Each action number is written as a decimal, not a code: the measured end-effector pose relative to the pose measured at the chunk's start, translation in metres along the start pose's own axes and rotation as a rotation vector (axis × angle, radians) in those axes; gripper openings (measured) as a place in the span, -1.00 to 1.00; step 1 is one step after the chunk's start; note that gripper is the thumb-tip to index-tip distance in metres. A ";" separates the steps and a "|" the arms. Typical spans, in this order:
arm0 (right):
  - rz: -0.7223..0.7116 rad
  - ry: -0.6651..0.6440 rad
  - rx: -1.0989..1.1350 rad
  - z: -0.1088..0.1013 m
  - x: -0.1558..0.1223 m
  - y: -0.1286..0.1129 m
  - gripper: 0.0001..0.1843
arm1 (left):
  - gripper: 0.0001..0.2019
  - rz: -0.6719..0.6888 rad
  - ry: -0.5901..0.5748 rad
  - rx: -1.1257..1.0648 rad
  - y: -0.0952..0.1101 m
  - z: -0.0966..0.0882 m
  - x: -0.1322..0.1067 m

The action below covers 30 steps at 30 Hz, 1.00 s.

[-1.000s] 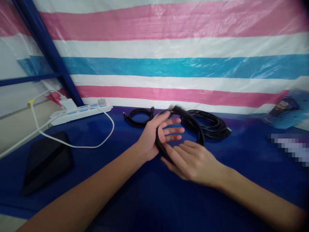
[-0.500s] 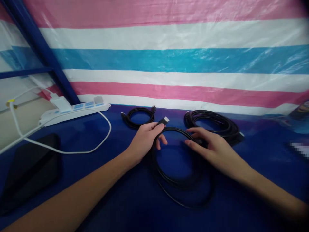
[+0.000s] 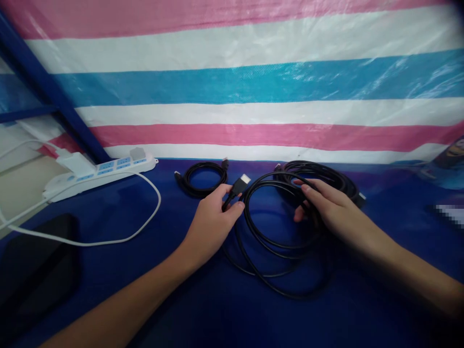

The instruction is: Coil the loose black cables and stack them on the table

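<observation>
My left hand [image 3: 212, 220] pinches the connector [image 3: 238, 186] of the black cable [image 3: 247, 205]; a slack pinch could drop it. Between my hands, its loose loops [image 3: 255, 229] could tangle if pulled. My right hand [image 3: 332, 200] clasps their right side, so near the far bundle [image 3: 335, 175] they could snag.

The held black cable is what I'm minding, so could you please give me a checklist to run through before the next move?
1. Left grip at the plug: ok, pinched with the metal tip exposed.
2. Right grip on the held cable: ok, at the right side of its loops.
3. Loops evenly gathered: not ok, lower ones spread wider.
4. Held cable's other end located: cannot tell, not visible.
5. Held cable free of the large coil behind: cannot tell, they overlap in view.
6. White cord clear of the loops: ok, well apart.
</observation>
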State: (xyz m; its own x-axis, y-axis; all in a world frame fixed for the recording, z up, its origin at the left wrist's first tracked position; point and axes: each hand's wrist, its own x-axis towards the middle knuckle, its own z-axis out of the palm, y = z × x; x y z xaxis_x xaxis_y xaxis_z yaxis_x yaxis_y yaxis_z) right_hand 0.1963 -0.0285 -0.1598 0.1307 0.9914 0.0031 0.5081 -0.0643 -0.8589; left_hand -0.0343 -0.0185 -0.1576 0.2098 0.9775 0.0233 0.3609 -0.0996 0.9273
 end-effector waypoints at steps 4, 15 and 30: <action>0.064 -0.012 0.108 0.001 0.000 0.000 -0.33 | -0.75 -0.037 -0.039 0.022 -0.001 0.001 0.002; -0.461 0.315 -0.373 -0.004 -0.013 -0.005 -0.64 | -0.74 -0.092 -0.058 0.123 -0.004 0.006 0.005; -0.731 0.078 -0.420 0.014 -0.038 -0.010 -0.81 | -0.72 -0.023 -0.213 0.253 0.002 0.002 0.002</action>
State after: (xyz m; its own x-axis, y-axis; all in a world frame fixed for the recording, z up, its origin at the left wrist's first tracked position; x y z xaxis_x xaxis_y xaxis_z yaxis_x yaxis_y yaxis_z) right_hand 0.1742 -0.0635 -0.1582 -0.3033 0.7906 0.5319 0.7599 0.5375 -0.3657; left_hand -0.0310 -0.0172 -0.1567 0.3744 0.9219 -0.0994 0.5762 -0.1473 0.8039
